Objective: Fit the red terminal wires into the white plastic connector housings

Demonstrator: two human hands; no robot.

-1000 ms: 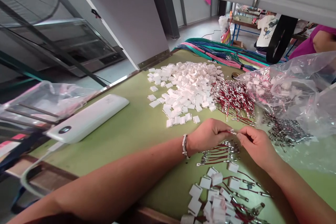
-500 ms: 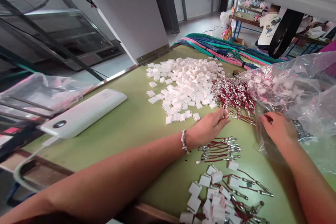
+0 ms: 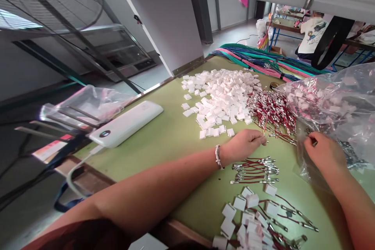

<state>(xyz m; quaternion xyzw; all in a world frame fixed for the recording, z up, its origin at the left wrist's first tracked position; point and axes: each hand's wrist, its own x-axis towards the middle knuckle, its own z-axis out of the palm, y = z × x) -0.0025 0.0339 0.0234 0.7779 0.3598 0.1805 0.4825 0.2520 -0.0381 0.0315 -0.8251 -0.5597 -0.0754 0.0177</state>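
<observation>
Left hand backs off wire pile, pinching terminal; right hand curled right of pile, hold unclear; pinch lightly.

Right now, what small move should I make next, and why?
Perhaps bring your right hand across toward your left hand: the left pinches something with a small shiny tip showing, beyond the row of red leads, while the right is apart, at the clear bag. Whether the right holds anything is unclear.
</observation>
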